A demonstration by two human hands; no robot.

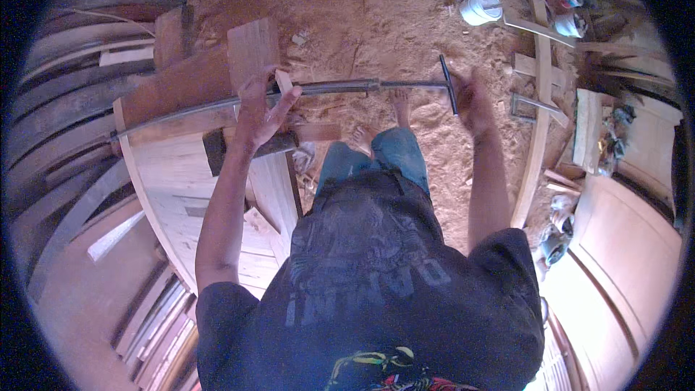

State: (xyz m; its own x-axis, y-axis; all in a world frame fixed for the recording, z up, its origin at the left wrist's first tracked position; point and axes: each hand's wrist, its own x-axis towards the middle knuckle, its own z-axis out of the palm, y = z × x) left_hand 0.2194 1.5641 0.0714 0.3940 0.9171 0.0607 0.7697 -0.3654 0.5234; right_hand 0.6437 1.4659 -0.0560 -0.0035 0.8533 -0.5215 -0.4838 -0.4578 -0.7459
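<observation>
A long metal bar clamp (pixel 340 87) runs crosswise in front of me, its left end reaching past the edge of a pale wooden panel (pixel 170 174). My left hand (pixel 259 112) is closed around a small wood block (pixel 283 80), held against the clamp bar. At the clamp's right end, its screw carries a dark T-shaped handle (pixel 449 85). My right hand (pixel 475 106) is right beside that handle; its fingers are blurred, so their grip is unclear. Under my left wrist lies a dark wooden piece (pixel 271 146) across the panel.
An upright board (pixel 253 51) stands beyond my left hand. Stacked planks (pixel 65 108) line the left side. Sawdust covers the floor (pixel 362 22). A white bucket (pixel 481 8) sits far right, near a long timber strip (pixel 539 116). Wooden panels (pixel 626 246) lean at the right.
</observation>
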